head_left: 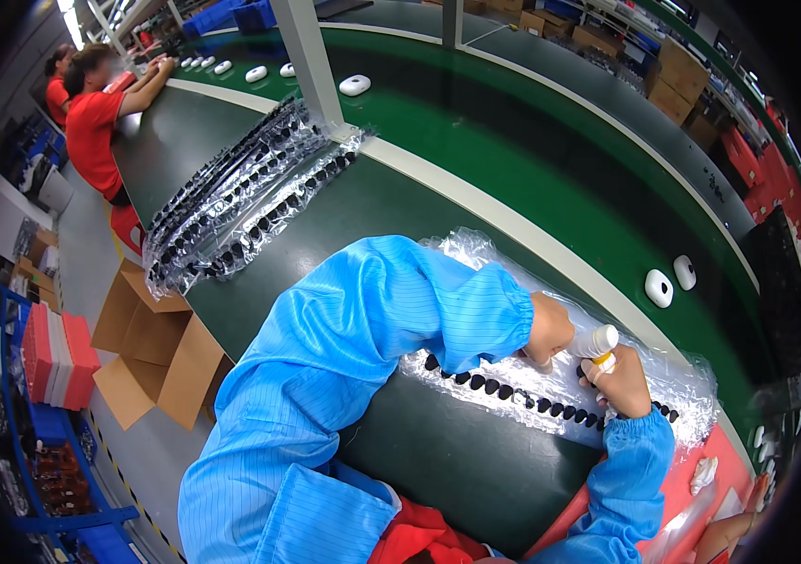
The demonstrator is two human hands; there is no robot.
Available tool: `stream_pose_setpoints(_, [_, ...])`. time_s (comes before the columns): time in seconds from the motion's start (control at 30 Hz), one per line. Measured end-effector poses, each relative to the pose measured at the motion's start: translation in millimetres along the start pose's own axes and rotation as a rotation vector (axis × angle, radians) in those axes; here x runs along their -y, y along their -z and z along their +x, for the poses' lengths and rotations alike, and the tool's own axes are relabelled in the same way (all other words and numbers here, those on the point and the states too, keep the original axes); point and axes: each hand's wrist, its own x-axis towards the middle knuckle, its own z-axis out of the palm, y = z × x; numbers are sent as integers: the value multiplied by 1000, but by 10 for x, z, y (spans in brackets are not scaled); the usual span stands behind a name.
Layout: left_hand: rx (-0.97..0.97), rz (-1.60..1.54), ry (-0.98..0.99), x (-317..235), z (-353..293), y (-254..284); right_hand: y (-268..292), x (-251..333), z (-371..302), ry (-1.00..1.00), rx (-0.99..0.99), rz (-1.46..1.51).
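A small white bottle [596, 342] with a yellow collar is held over a clear plastic tray [551, 395] of small black parts, and this tray serves as the landmark for everything else. At the near edge of the tray, the right hand [618, 381] is clenched around the lower part of the bottle, while the left hand [548, 331] is closed on its upper end from the far side, the blue sleeve [391, 320] lying across the tray's left portion. The row of black parts [513, 390] runs along the tray's near side, directly under both hands. For the step to be done well, it is judged that the bottle should be kept upright and steadied by both hands, its tip brought close to one black part at a time, and the sleeve kept from dragging across the seated parts, since the thin tray would probably shift easily on the dark table [457, 451]. Just to the right of the tray, a red mat [692, 493] with a crumpled white cloth [704, 473] is seen. Beyond the tray's far edge, two white oval casings [671, 280] lie on the green conveyor belt [475, 132]. Further left and well apart from the tray, a stack of similar clear trays [241, 197] is laid on the table, and beyond it a person in a red shirt [95, 132] is seated.
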Motion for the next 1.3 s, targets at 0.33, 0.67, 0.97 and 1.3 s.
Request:
stream_pose_setpoints(0.33, [193, -595, -24, 236, -93, 268, 25, 4, -16, 17, -6, -3])
stream_pose_setpoints(0.67, [-946, 119, 982, 2498, -707, 961, 7, -93, 13, 113, -3, -71])
stream_pose_setpoints(0.97, [-1245, 151, 1591, 3716, -1435, 912, -4, -77, -8, 96, -10, -43])
stream_pose_setpoints(1.3, [-1038, 337, 1393, 3734, -1254, 991, -44, -110, 54, 234, -105, -176])
